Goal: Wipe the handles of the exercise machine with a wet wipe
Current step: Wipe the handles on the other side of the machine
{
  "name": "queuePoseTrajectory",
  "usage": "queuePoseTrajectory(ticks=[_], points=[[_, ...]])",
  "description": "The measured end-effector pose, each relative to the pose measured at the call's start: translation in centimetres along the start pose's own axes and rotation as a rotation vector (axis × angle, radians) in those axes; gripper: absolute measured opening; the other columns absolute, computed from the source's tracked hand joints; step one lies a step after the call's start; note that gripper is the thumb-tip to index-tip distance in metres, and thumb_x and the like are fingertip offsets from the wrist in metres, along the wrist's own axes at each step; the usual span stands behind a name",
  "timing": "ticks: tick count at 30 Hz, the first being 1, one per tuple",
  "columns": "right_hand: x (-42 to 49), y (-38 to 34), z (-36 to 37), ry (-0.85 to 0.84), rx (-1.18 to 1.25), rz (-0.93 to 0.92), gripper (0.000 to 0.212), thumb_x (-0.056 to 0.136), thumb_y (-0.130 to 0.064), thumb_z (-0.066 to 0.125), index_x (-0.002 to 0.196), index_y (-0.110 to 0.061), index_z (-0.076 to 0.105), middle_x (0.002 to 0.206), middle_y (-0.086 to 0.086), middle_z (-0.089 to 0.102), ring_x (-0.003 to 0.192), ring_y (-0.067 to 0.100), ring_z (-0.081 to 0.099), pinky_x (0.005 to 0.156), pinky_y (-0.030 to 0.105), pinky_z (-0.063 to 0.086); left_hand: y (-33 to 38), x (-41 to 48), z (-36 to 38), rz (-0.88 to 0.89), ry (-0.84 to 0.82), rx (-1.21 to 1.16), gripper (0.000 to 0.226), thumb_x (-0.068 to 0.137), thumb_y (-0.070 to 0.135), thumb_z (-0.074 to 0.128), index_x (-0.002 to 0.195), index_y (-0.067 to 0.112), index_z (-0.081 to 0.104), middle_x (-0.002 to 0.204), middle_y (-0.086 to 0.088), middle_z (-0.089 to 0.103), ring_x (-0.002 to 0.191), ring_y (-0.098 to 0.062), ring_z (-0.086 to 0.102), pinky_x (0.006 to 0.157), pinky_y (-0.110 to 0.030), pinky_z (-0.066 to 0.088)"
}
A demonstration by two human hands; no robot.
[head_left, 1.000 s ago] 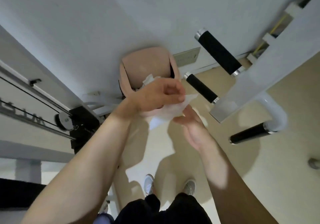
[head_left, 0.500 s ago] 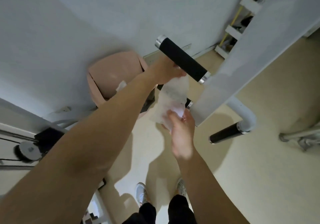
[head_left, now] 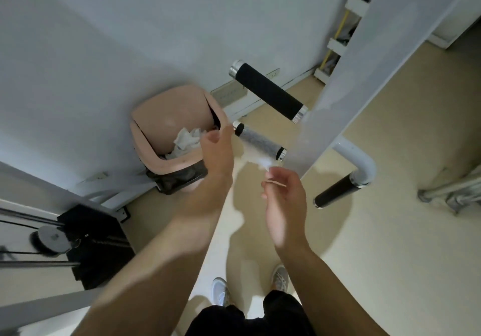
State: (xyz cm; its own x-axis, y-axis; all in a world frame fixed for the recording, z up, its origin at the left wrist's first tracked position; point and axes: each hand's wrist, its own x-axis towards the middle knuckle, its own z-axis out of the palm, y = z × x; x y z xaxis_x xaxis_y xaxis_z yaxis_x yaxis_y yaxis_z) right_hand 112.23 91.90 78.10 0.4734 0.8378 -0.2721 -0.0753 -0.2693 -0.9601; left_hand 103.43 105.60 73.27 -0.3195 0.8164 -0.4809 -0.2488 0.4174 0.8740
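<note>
- Wet wipe (head_left: 258,145) lay draped over the middle handle (head_left: 239,129), its lower edge blurred.
- Left hand (head_left: 217,153), fingers straight, stood between the bin (head_left: 166,165) rim and the handle's free end.
- Right hand (head_left: 285,195) curled loosely just under the wipe's edge; grip unclear.
- Bare floor (head_left: 364,231) lay below.

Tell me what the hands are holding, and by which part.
The right hand pinches the wet wipe by its lower end; for the left hand, it cannot be told.

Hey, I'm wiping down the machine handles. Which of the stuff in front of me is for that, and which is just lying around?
For the job: wet wipe, pinched by the right hand, with the left hand at its other end; upper handle, middle handle, lower handle.

Just lying about: pink bin with crumpled tissues, cable pulley.
</note>
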Motion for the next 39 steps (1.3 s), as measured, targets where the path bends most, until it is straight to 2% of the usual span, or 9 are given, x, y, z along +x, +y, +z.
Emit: queuePoseTrajectory(ticks=[4,9,12,16,21,23,26,30,39], points=[[-1.2,-3.2,-1.7,0.128,-0.152,-0.425,0.025,0.083,-0.002,0.059,0.101,-0.020,0.059,0.100,-0.007,0.064,0.090,0.008,0.061,0.076,0.024,0.049,-3.4,-2.8,0.3,-0.455,-0.450,-0.360,0.097,0.077,0.078,0.065,0.150,0.018,0.044,0.149,-0.012,0.051,0.136,-0.033,0.051,0.107,-0.054,0.048],[0.5,-6.2,-4.3,0.453,-0.504,-0.765,0.056,0.076,-0.012,0.071,0.128,-0.002,0.052,0.127,0.011,0.051,0.117,0.027,0.050,0.099,0.044,0.045,-2.0,-2.5,4.3,-0.414,-0.541,-0.695,0.100,0.068,0.071,0.080,0.145,0.017,0.046,0.130,-0.015,0.062,0.123,-0.033,0.062,0.112,-0.055,0.043],[2.0,-9.1,-5.2,0.411,-0.694,-0.666,0.075,0.079,-0.039,0.069,0.142,-0.008,0.042,0.138,0.007,0.050,0.125,0.025,0.050,0.104,0.042,0.042,-1.7,-1.8,5.3,-0.428,-0.568,-0.717,0.105,0.060,0.071,0.086,0.143,0.014,0.053,0.138,-0.015,0.061,0.129,-0.036,0.058,0.109,-0.055,0.046],[4.4,-11.9,-5.8,0.179,-0.775,-0.381,0.063,0.070,-0.066,0.069,0.115,-0.030,0.045,0.103,-0.015,0.061,0.094,0.016,0.064,0.075,0.035,0.050,-2.0,-1.7,6.3,-0.400,-0.520,-0.672,0.068,0.068,0.057,0.086,0.117,0.016,0.064,0.126,-0.008,0.056,0.122,-0.033,0.059,0.106,-0.054,0.046],[6.0,-11.9,-5.9,0.104,-0.701,-0.344,0.066,0.063,-0.070,0.069,0.110,-0.031,0.042,0.088,-0.020,0.055,0.080,0.004,0.059,0.076,0.041,0.057,-2.0,-1.6,6.8,-0.504,-0.485,-0.778,0.098,0.062,0.037,0.096,0.147,0.019,0.050,0.137,-0.005,0.065,0.124,-0.028,0.065,0.111,-0.046,0.044],[6.3,-11.6,-5.7,0.142,-0.761,-0.366,0.063,0.066,-0.069,0.067,0.106,-0.031,0.037,0.082,-0.019,0.051,0.079,0.012,0.060,0.076,0.041,0.056,-1.7,-1.6,6.9,-0.468,-0.466,-0.755,0.068,0.075,0.029,0.087,0.134,0.012,0.059,0.122,-0.004,0.073,0.109,-0.020,0.071,0.109,-0.037,0.045],[6.3,-11.4,-5.5,0.206,-0.805,-0.398,0.063,0.069,-0.069,0.067,0.104,-0.027,0.034,0.077,-0.017,0.046,0.081,0.020,0.058,0.075,0.039,0.053,-1.0,-0.9,6.8,-0.426,-0.384,-0.656,0.019,0.081,0.025,0.080,0.081,0.018,0.062,0.074,0.005,0.060,0.065,-0.010,0.060,0.086,-0.029,0.049],[6.5,-11.0,-5.4,0.229,-0.870,-0.437,0.065,0.070,-0.072,0.064,0.106,-0.025,0.034,0.073,-0.022,0.039,0.073,0.015,0.053,0.067,0.032,0.046,1.8,1.4,5.7,-0.483,-0.250,-0.639,0.026,0.083,0.020,0.079,0.071,0.021,0.056,0.058,0.008,0.056,0.045,-0.006,0.056,0.055,-0.022,0.053],[7.1,-10.4,-5.2,0.293,-0.911,-0.406,0.067,0.065,-0.080,0.054,0.101,-0.029,0.031,0.072,-0.018,0.042,0.068,0.015,0.055,0.063,0.028,0.042,-1.7,-2.7,7.5,-0.424,-0.487,-0.903,0.042,0.096,0.022,0.059,0.055,0.017,0.054,0.045,0.005,0.045,0.037,-0.010,0.048,0.047,-0.019,0.048]])
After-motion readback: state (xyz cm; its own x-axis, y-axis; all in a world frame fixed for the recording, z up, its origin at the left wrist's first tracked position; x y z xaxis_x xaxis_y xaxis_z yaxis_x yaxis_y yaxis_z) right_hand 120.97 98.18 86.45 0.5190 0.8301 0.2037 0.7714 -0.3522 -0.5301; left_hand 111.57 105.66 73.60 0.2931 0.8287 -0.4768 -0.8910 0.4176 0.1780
